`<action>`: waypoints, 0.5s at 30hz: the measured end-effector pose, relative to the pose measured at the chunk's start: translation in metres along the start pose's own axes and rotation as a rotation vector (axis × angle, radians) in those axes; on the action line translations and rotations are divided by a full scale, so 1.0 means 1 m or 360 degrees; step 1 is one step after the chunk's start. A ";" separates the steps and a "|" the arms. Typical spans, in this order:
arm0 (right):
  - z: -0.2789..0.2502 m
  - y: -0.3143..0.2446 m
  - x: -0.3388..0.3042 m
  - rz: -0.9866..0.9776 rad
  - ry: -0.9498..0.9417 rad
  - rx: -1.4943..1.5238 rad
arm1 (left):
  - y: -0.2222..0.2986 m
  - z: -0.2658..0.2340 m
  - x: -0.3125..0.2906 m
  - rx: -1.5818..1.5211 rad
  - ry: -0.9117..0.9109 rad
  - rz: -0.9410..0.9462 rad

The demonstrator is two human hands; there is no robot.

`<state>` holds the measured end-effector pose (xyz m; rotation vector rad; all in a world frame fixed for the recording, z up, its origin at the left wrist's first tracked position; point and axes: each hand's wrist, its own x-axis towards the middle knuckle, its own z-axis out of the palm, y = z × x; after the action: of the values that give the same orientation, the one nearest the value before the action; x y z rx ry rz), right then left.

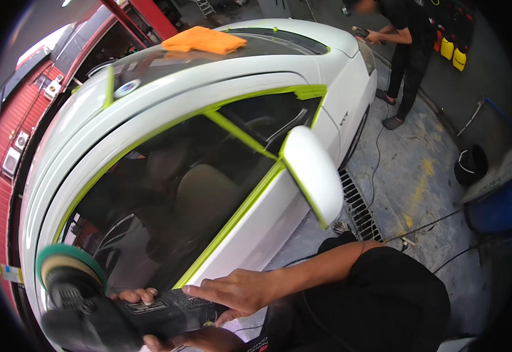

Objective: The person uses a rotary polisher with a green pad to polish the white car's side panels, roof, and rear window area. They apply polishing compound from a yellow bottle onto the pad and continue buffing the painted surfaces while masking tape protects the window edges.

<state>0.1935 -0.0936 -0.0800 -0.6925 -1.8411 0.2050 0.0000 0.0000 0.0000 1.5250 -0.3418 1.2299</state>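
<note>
Polisher (112, 321) beside taped white car (270, 217)

Left fingers (135, 296) wrap the tool's body, right fingers (209, 288) clasp its rear; lime tape (310, 92) edges the window (156, 205); an orange cloth (206, 41) rests on dark glass (270, 46); a co-worker (411, 64) stands on grey floor (400, 161).

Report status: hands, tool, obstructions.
Left hand and right hand gripping black power polisher. Round green-edged pad near white car, contact unclear. White rounded side mirror juts out, apart from tool.
</note>
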 end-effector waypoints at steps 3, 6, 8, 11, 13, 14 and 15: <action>-0.059 -0.022 -0.005 0.0161 0.0142 -0.0141 | -0.029 0.058 0.062 -0.0134 0.0316 -0.0223; -0.150 -0.030 -0.034 0.0336 0.0319 -0.0112 | -0.095 0.153 0.109 -0.0149 0.0592 -0.0441; -0.190 -0.020 -0.058 0.0511 0.0384 0.0157 | -0.140 0.203 0.137 0.0066 0.0819 -0.0625; -0.244 -0.002 -0.085 0.0749 0.0588 0.0300 | -0.204 0.242 0.180 0.0403 0.0441 -0.0986; -0.291 0.016 -0.093 0.0735 0.0659 0.0167 | -0.244 0.255 0.207 0.0459 0.0141 -0.1105; -0.307 0.021 -0.097 0.0807 0.0681 0.0227 | -0.258 0.266 0.217 0.0488 0.0163 -0.1183; -0.320 0.026 -0.099 0.0850 0.0718 0.0292 | -0.269 0.267 0.227 0.0595 0.0062 -0.1267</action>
<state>0.5147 -0.1867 -0.0500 -0.9990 -1.1677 0.5139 0.4339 -0.0430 0.0740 1.6976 0.5178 0.6951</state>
